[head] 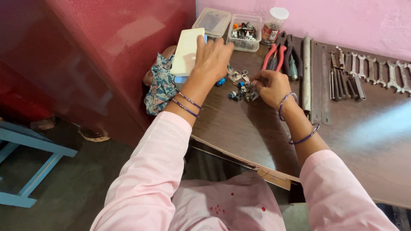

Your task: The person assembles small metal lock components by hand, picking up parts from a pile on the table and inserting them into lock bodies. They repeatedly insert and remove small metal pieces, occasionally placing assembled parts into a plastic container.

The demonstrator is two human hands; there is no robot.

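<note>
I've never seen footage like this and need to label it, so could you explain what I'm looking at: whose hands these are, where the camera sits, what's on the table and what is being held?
There is one picture, taken by a camera worn on a person's head, looking down at their own two bare hands; there is no machine. The left hand rests on a white flat box at the edge of a brown table. The right hand pinches something small over a little pile of metal and blue small parts; what exactly it grips is too small to tell. Further back stand clear plastic tubs and a jar. Red-handled pliers, a long metal bar and a row of wrenches lie to the right. A patterned cloth hangs at the left edge.
</note>
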